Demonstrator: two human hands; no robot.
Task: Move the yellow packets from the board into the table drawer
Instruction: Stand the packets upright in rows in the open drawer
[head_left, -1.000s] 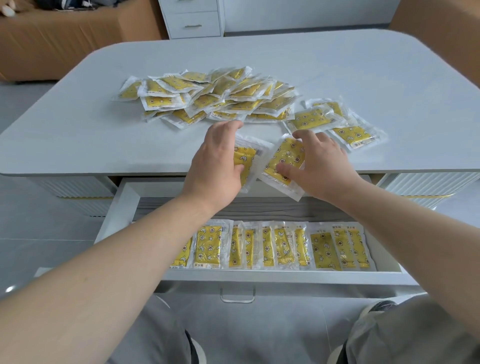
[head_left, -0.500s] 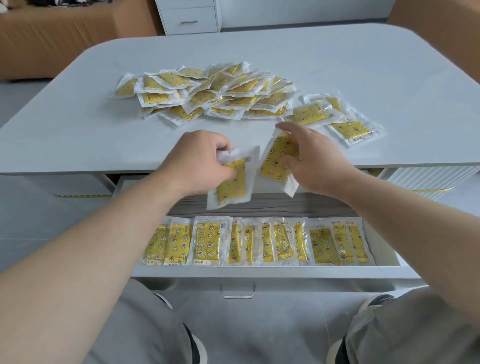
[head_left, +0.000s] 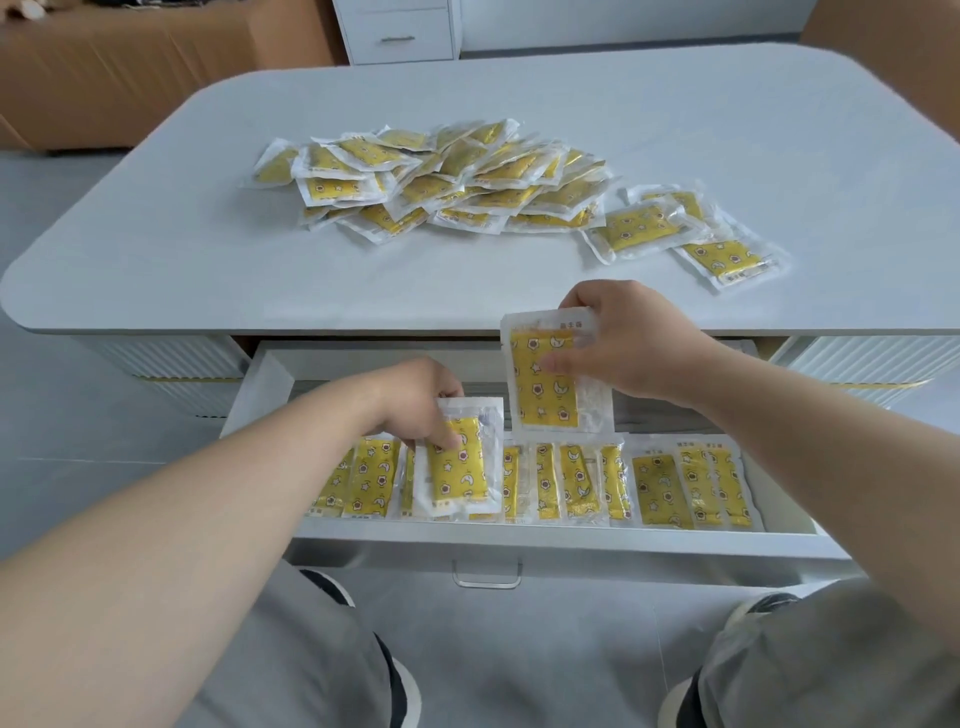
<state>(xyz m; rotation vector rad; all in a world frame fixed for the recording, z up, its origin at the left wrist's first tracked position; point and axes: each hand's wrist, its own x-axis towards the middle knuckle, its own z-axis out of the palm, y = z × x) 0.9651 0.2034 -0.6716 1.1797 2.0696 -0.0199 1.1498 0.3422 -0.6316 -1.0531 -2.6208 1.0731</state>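
Drawer (head_left: 519, 538) held one row of packets (head_left: 660, 491); big pile (head_left: 441, 176) remained far on table (head_left: 156, 270). Left hand (head_left: 410, 402) pinched packet (head_left: 460, 460) over row, right hand (head_left: 628, 345) pinched another (head_left: 545, 384) above.

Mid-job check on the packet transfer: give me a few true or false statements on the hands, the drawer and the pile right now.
1. The left hand holds a packet low over the drawer row. True.
2. The right hand is empty. False: it grips an upright packet above the drawer.
3. The drawer is shut. False: it is pulled open, with packets lined up inside.
4. A pile of packets remains on the tabletop. True.
5. Three packets lie apart, right of the pile. True.
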